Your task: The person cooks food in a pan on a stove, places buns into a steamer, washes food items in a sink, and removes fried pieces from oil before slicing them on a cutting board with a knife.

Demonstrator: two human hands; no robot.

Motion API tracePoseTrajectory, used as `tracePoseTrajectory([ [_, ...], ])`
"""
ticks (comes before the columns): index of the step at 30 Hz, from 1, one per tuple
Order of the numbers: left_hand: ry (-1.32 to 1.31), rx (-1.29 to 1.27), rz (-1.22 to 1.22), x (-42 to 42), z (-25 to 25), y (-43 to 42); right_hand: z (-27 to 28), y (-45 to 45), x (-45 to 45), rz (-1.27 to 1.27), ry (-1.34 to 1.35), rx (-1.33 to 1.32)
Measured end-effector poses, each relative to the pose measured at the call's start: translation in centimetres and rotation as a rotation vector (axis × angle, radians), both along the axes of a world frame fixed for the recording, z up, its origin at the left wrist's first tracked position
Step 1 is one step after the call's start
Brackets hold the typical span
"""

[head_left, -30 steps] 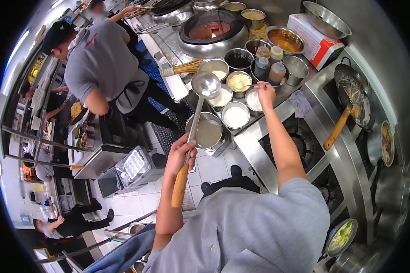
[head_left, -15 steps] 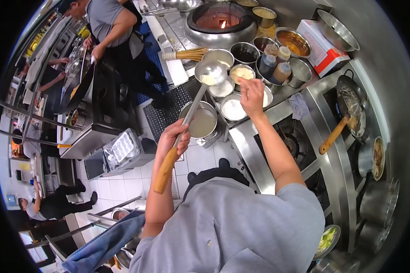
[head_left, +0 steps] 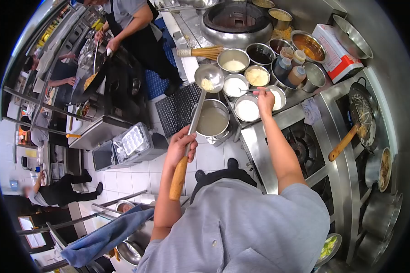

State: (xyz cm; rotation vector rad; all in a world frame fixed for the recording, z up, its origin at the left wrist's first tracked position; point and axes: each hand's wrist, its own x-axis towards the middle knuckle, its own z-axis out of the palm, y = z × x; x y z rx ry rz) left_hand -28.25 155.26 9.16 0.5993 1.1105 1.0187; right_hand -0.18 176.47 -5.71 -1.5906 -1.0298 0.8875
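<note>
While standing on the white tiled floor point(head_left: 209, 157), with room for a step between the shoes and the grey bin point(head_left: 146, 156), reaching over the front edge of the steel stove point(head_left: 259, 145). Beyond, the steel surface point(head_left: 187, 32), lined with containers up to its near edge, rims nearly touching and little room between. Just beside that edge, a steel pot point(head_left: 216, 103) of cloudy liquid, wide at the top. Slanting across the pot's left side, the ladle point(head_left: 198, 111), cup beside the bowls, height above them hard to tell. Nearest the right arm, a bowl of white powder point(head_left: 247, 121) and a bowl of pale yellow lumps point(head_left: 246, 80). Left hand point(head_left: 183, 146) curled round the ladle where metal meets wood. Right hand point(head_left: 265, 100) narrow above the rims, pinching a small spoon point(head_left: 250, 90). In the ladle's cup, a pale lump point(head_left: 207, 84).
</note>
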Motion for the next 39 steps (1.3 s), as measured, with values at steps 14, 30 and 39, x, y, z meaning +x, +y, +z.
tracePoseTrajectory([
  [14, -0.394, -0.056, -0.059, 1.7, -0.6, 2.4, 5.2, -3.5, -1.9, -0.111, -0.631, 0.745],
  [30, -0.01, 0.096, -0.874, 4.9, 7.3, -15.9, 2.9, -41.0, 0.6, 0.581, 0.394, 0.092],
  [39, 0.016, 0.079, -1.869, 28.3, 5.1, -37.0, 17.1, -72.2, 2.3, -0.718, 0.871, 0.515],
])
